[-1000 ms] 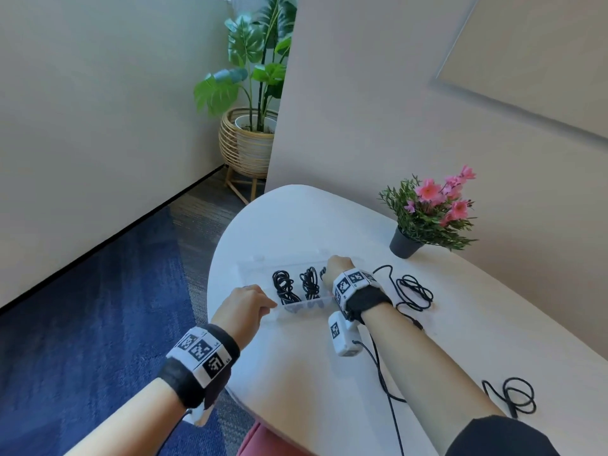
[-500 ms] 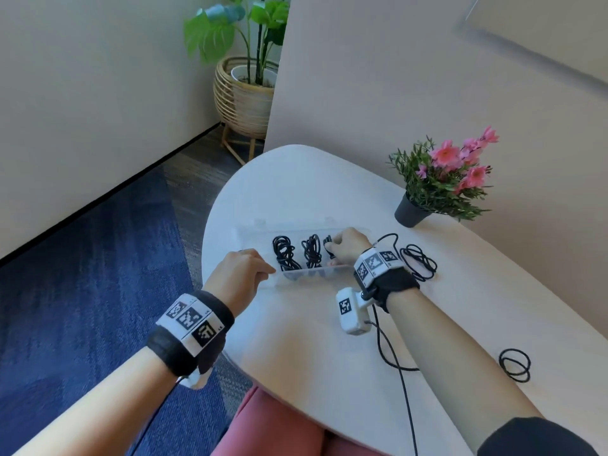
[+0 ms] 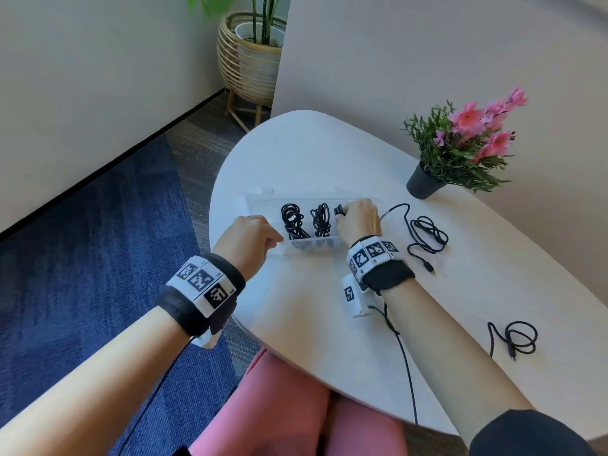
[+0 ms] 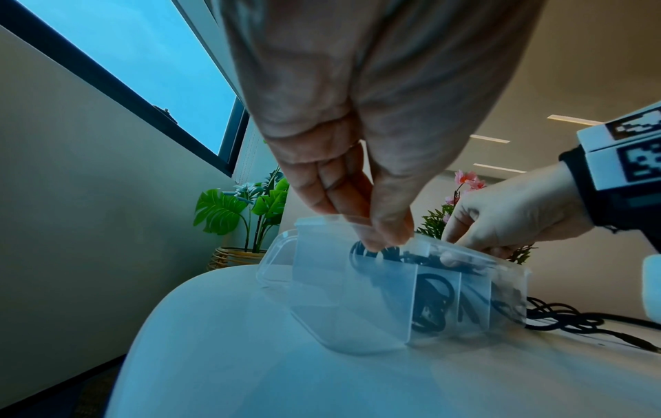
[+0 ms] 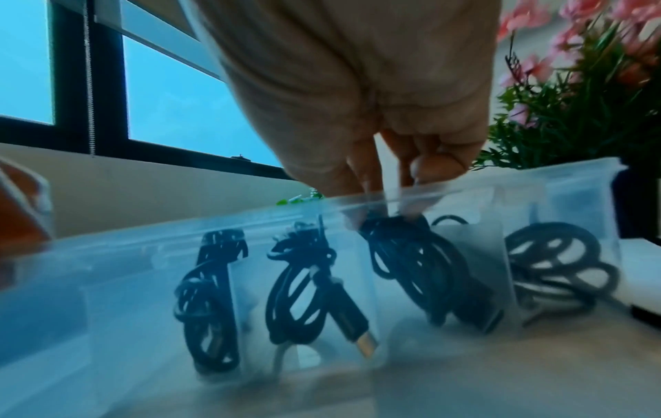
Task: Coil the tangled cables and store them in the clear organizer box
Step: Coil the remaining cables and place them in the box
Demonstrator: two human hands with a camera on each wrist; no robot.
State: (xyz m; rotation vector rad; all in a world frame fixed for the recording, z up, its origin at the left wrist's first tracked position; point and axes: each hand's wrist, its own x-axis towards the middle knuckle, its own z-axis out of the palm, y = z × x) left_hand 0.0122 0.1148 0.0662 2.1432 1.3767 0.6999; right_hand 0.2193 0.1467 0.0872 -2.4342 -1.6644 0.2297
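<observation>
Step in hand: stowing. Your right hand (image 3: 358, 220) pinches a coiled cable (image 5: 411, 260) into the clear organizer box (image 3: 263, 200) on the table (image 3: 329, 153); your left hand (image 3: 248, 240) grips its near rim. Next: release, then fetch the loose cable (image 3: 426, 233) just beside the box.

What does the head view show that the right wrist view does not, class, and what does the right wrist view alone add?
Head view only: two loose black cables on the white table, one beside the box and one nearer the person, and the left hand gripping the box's near edge.

Right wrist view only: a gold-tipped plug in the middle bundle, and the right hand's fingers reaching into a compartment onto a coil.

Both: the clear organizer box, coiled cables inside, and the pink-flowered plant.
</observation>
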